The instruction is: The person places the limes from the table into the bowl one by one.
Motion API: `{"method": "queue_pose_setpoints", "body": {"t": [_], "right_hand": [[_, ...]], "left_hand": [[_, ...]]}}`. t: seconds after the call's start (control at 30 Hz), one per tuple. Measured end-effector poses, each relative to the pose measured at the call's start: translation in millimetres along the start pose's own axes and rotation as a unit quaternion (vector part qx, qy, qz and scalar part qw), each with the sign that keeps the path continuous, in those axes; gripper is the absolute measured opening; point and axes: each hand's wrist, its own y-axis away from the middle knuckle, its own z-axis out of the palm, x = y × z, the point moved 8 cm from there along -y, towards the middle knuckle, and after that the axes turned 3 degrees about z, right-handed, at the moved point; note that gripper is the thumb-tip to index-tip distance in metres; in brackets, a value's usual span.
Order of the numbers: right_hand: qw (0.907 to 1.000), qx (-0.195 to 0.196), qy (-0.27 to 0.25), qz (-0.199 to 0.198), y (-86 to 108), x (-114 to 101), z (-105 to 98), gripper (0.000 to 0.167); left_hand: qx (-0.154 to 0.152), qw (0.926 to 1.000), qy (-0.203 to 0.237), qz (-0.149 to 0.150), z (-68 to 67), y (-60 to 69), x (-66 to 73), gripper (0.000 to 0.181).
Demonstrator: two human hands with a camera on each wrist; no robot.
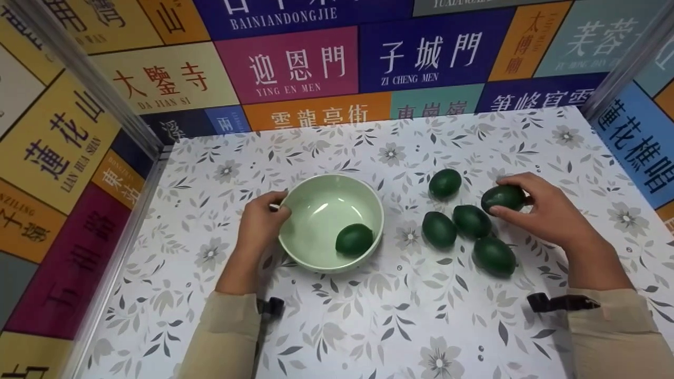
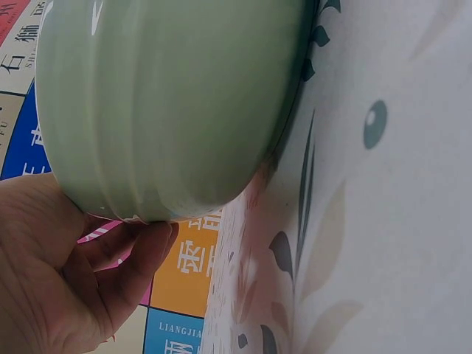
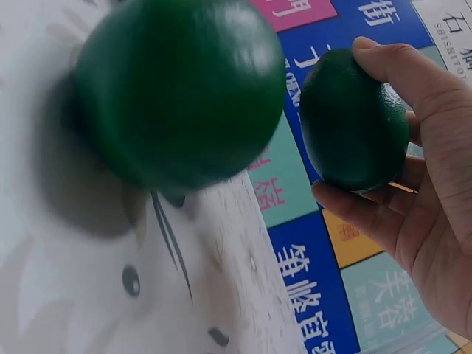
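grips a pale green bowl (image 1: 310, 226) at the left of its rim with the left hand (image 1: 258, 223), with fingers and thumb bent against the edge. grasps a dark green, egg-shaped held fruit (image 1: 503, 197) with the right hand (image 1: 550, 210), pinching it between thumb and fingers, off the worktop (image 1: 337, 321) and well to the right of the bowl.

inside the bowl, has a second fruit (image 1: 354, 240) resting by the inner wall, toward the right and near side. between bowl and right hand, has four more on the worktop: a back fruit (image 1: 445, 183) set apart, a left fruit (image 1: 439, 230) and a middle fruit (image 1: 472, 221) close side by side, and a near fruit (image 1: 494, 256) just beside the middle one.

wears tan sleeves (image 1: 226, 331) on both arms, with dark straps (image 1: 579, 301) at the wrists. works over a white covering printed with grey flowers and leaves, facing coloured wall panels (image 1: 297, 68) with lettering.
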Motion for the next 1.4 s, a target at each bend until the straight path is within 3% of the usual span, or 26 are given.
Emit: {"method": "queue_pose_setpoints", "body": {"t": [0.23, 0.77, 1.4], "right_hand": [[0.9984, 0.006, -0.007, -0.055, -8.3, -25, 7, 0.053], [0.9935, 0.007, -0.027, -0.111, -21.7, -61, 25, 0.054], [0.9867, -0.03, -0.057, -0.149, -37.9, -105, 58, 0.056]], "left_hand": [[0.002, 1.0, -0.002, 0.007, 0.4, -0.4, -0.7, 0.04], [0.003, 1.0, 0.003, 0.008, 0.5, -1.9, -1.2, 0.04], [-0.002, 1.0, 0.0, 0.001, 1.1, -1.6, -2.7, 0.041]]}}
